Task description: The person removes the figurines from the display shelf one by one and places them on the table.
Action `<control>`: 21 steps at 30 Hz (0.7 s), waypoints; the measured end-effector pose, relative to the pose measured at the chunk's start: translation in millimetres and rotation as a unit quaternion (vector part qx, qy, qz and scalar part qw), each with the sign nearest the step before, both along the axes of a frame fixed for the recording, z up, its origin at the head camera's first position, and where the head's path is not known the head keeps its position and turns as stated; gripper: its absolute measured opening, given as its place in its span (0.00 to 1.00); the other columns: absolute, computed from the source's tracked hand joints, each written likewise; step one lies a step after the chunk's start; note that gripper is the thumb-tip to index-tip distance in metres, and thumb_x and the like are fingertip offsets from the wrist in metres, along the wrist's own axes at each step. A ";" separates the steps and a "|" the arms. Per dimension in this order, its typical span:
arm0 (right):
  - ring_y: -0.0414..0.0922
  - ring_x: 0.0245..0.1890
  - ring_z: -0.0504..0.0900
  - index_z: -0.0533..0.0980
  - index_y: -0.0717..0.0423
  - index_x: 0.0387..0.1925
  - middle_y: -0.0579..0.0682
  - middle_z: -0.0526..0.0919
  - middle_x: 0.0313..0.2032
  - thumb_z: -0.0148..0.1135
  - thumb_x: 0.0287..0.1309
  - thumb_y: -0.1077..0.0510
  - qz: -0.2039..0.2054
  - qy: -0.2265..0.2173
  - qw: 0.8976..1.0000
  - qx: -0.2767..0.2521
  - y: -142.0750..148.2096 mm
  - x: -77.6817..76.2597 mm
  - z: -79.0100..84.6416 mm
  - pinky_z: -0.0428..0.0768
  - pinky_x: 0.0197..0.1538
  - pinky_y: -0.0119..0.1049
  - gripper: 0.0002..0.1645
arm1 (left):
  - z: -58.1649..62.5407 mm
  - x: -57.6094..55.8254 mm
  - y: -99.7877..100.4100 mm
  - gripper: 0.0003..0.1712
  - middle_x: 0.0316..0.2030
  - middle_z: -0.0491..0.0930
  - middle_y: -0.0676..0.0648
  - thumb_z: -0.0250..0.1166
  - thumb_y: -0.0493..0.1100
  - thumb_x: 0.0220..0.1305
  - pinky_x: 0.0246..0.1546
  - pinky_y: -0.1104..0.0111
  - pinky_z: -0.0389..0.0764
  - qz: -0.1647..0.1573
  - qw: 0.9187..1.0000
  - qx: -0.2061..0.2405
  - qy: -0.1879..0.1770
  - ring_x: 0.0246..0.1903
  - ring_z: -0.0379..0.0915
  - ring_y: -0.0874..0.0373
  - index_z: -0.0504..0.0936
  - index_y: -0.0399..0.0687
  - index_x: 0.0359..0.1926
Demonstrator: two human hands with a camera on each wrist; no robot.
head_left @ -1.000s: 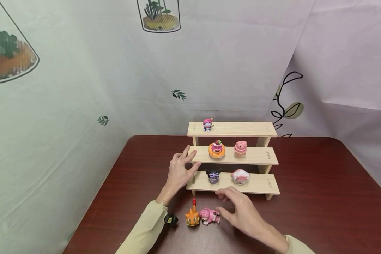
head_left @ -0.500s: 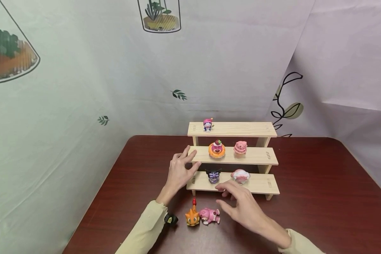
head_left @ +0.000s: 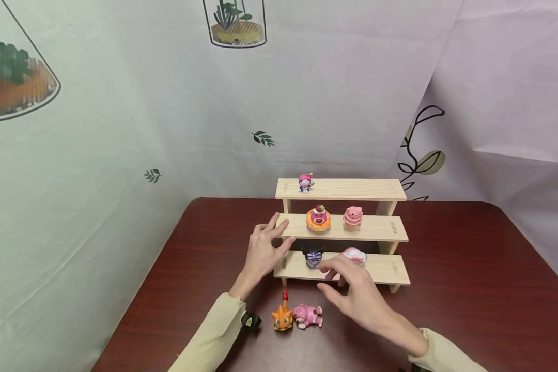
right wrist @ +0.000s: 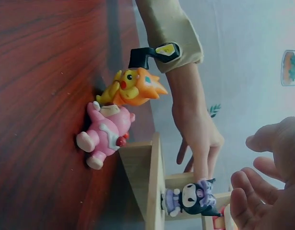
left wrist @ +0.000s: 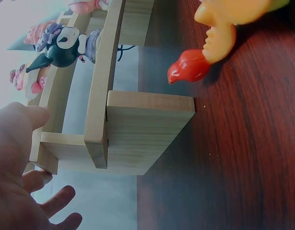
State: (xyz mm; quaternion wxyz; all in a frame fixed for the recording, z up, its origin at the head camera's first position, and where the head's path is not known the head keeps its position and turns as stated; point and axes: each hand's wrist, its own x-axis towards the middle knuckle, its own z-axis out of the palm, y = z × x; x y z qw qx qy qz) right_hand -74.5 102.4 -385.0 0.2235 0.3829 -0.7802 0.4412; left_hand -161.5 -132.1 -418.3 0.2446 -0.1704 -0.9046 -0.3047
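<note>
A three-tier wooden display shelf (head_left: 376, 190) stands on the table. My left hand (head_left: 262, 250) is at its left end, fingers spread around the end of the middle board. My right hand (head_left: 360, 297) hovers in front of the lowest board, thumb and fingers apart with nothing between them. On that board stand a black-and-purple figurine (right wrist: 189, 197) and a pink-and-white figurine (head_left: 355, 254), the latter partly hidden by the right hand. Before the shelf, a pink figurine (head_left: 308, 315) lies on its back beside an orange figurine with a red-tipped tail (head_left: 282, 318).
The middle board carries a figurine in an orange ring (head_left: 318, 220) and a pink figurine on a swirled base (head_left: 353, 217). On the top board, at left, is a small figurine with a pink hat (head_left: 305, 182). A printed cloth backdrop (head_left: 190, 103) hangs behind the dark red table (head_left: 451, 268).
My right hand has risen from beside the lying pink figurine to the lowest board, now overlapping the pink-and-white figurine. The left hand keeps its place, and the figurines have not moved.
</note>
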 end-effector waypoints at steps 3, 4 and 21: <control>0.40 0.32 0.81 0.79 0.57 0.46 0.43 0.82 0.39 0.74 0.45 0.71 -0.001 0.005 1.000 -0.001 -0.3 -2.3 4.4 0.76 0.31 0.28 0.24 | 0.4 0.2 0.1 0.28 0.65 0.72 0.37 0.71 0.51 0.61 0.50 0.39 0.70 -0.001 1.000 0.000 -0.002 0.49 0.73 0.33 0.83 0.45 0.60; 0.40 0.32 0.81 0.80 0.56 0.46 0.43 0.82 0.39 0.74 0.45 0.71 -0.002 0.006 1.000 -0.001 -0.3 -3.1 5.5 0.76 0.31 0.28 0.24 | 0.5 0.2 0.1 0.28 0.65 0.72 0.38 0.71 0.51 0.62 0.50 0.39 0.70 -0.001 1.000 -0.001 -0.003 0.49 0.73 0.33 0.83 0.46 0.60; 0.39 0.30 0.80 0.81 0.58 0.44 0.45 0.83 0.36 0.74 0.45 0.72 -0.018 0.014 1.000 -0.011 1.6 -16.3 16.6 0.76 0.29 0.27 0.22 | 0.9 1.0 0.0 0.28 0.65 0.72 0.38 0.71 0.51 0.61 0.49 0.40 0.71 0.003 1.000 -0.008 0.004 0.50 0.73 0.34 0.83 0.45 0.60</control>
